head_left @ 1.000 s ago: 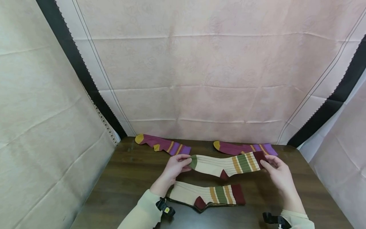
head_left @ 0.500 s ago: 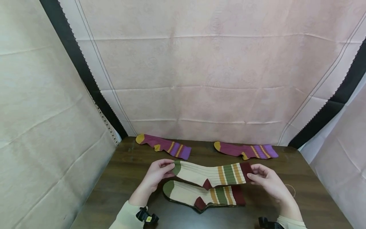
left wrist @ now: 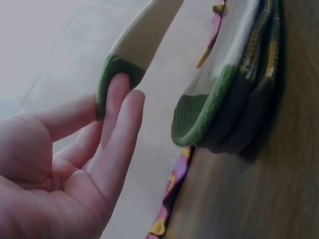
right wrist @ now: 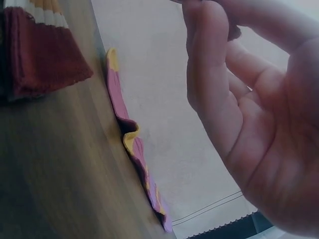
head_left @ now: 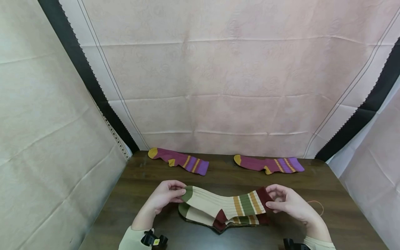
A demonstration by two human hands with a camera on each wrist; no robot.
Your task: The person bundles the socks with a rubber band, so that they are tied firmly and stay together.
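Observation:
A cream sock (head_left: 215, 203) with a green toe, maroon heel and cuff and green and mustard stripes is stretched between both hands. My left hand (head_left: 165, 196) pinches its toe, and my right hand (head_left: 285, 203) pinches the cuff. Directly underneath, a matching cream sock (head_left: 199, 216) lies on top of darker socks (left wrist: 249, 109), partly covered by the held one in the head view. From the left wrist, a gap shows between the held toe and this stack. The lower sock's maroon cuff (right wrist: 47, 57) appears at the left of the right wrist view.
Two purple socks with yellow toes and heels lie along the back of the brown wooden table (head_left: 125, 215), one sock (head_left: 179, 160) on the left and the other sock (head_left: 268, 164) on the right. A thin loop (head_left: 318, 205) lies beside the right wrist. Pale fabric walls (head_left: 231, 86) surround the table.
Both hands have carried the held cream sock toward the person and leftward, from near the right purple sock to over the stack. Between the last two frames it came lower over the stack.

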